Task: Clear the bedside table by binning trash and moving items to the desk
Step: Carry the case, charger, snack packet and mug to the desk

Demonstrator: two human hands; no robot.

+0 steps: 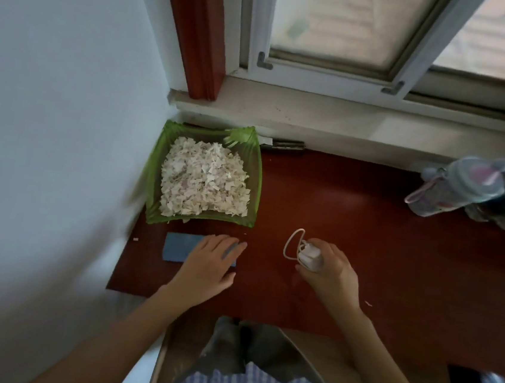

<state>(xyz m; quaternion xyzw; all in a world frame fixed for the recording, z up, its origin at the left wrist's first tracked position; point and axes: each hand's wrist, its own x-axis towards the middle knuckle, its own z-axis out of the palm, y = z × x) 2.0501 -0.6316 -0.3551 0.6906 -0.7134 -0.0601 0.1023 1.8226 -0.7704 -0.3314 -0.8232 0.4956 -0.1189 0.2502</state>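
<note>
Left hand [211,258] rests flat, fingers straight, on a blue card [178,247]; right hand [328,269] grips a white charger [310,255] (cable looped), lower centre of the desk [366,222].

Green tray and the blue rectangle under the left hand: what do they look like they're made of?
The green tray looks like translucent plastic: glossy, with light showing through its ribbed walls. It holds a heap of torn paper scraps, matte and off-white. The blue rectangle looks flat, thin and matte, maybe card or cloth; blur leaves that open. The left hand rests flat on it.
</note>
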